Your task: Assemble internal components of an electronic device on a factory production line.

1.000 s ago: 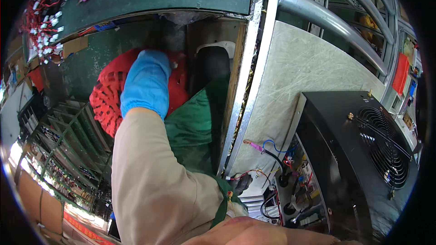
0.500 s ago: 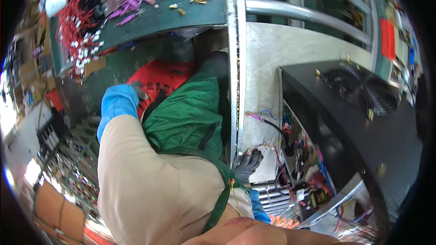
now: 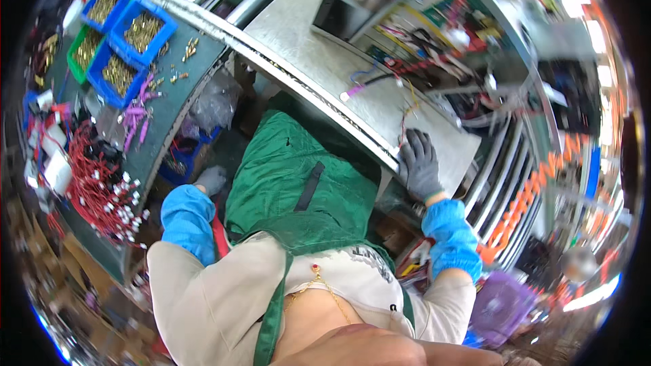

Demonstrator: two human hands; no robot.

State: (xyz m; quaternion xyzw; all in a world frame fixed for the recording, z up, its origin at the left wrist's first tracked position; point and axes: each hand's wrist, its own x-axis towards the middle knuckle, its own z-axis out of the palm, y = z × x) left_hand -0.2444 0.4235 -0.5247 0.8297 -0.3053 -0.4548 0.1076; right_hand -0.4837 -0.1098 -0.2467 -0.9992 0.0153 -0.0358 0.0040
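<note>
My right hand (image 3: 422, 163), in a grey glove, lies on the edge of a metal sheet (image 3: 332, 47) with its fingers stretched out. Thin red and yellow wires (image 3: 409, 104) run close to its fingertips; I see nothing gripped. My left hand (image 3: 212, 180), also gloved, is low beside the green apron (image 3: 298, 169) on my lap. Its fingers are too blurred to tell whether they hold anything. On the metal sheet, past my right hand, rests a black cable with a purple-sleeved end (image 3: 351, 92). It leads to an opened unit with wiring (image 3: 434, 44).
Left, a green bench (image 3: 178, 85) bears blue bins (image 3: 144, 30) of brass terminals, purple connectors (image 3: 137, 114) and bundled red wires (image 3: 102, 186). A metal rail (image 3: 298, 78) crosses before me. An orange coiled hose (image 3: 536, 186) and roller bars (image 3: 498, 169) lie right.
My view has swung toward the right, and the bench and unit appear rotated. My right arm now shows fully. My left hand is no longer on the red surface beside the apron.
</note>
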